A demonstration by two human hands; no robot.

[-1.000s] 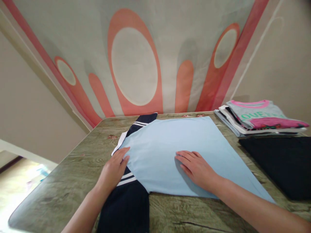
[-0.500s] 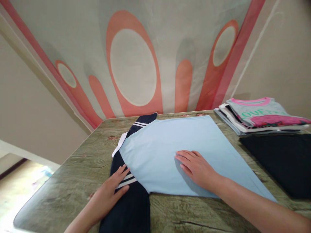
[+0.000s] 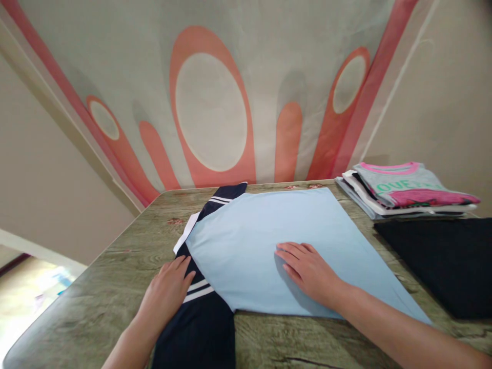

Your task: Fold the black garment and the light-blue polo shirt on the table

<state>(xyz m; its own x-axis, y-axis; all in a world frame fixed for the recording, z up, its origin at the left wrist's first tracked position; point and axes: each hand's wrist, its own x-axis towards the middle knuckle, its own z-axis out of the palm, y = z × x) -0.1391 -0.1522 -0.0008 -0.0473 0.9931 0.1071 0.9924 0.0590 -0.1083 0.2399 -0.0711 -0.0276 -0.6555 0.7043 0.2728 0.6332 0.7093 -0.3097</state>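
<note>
A light blue shirt (image 3: 269, 230) lies spread on the wood-grain table (image 3: 115, 287). Its navy sleeve with white stripes (image 3: 200, 318) reaches toward the near edge, and a second navy sleeve (image 3: 223, 197) shows at the far side. My left hand (image 3: 165, 294) rests flat on the near sleeve's left edge, fingers stretched out. My right hand (image 3: 307, 271) lies flat on the middle of the blue cloth, fingers together and extended. Neither hand holds anything.
A stack of folded shirts (image 3: 403, 192) with a grey and pink one on top sits at the far right. A black garment (image 3: 442, 261) lies in front of it. A wall with orange shapes (image 3: 211, 102) rises behind the table.
My left hand slid off the blue cloth's left edge, back toward me and to the left, onto the navy sleeve. The right hand stayed in place.
</note>
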